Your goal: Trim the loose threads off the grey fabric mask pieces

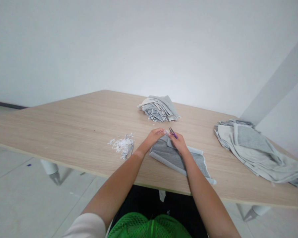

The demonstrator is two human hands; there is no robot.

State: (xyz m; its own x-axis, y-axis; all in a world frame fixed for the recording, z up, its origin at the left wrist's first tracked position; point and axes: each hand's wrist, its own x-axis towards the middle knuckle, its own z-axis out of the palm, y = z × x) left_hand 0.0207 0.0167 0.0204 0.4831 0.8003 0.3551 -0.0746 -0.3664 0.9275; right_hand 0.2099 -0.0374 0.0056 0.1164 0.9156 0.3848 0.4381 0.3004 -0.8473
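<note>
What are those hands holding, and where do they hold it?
The right hand holds small purple-handled scissors by the handles. The left hand seems to pinch the folded edge of grey fabric.

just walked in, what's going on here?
A person at a wooden table holds small purple-handled scissors in their right hand, close to their left hand, which is at the edge of a folded gray fabric. White thread scraps lie to the left, a stack of gray cloth ahead, and a larger cloth pile to the right.
</note>
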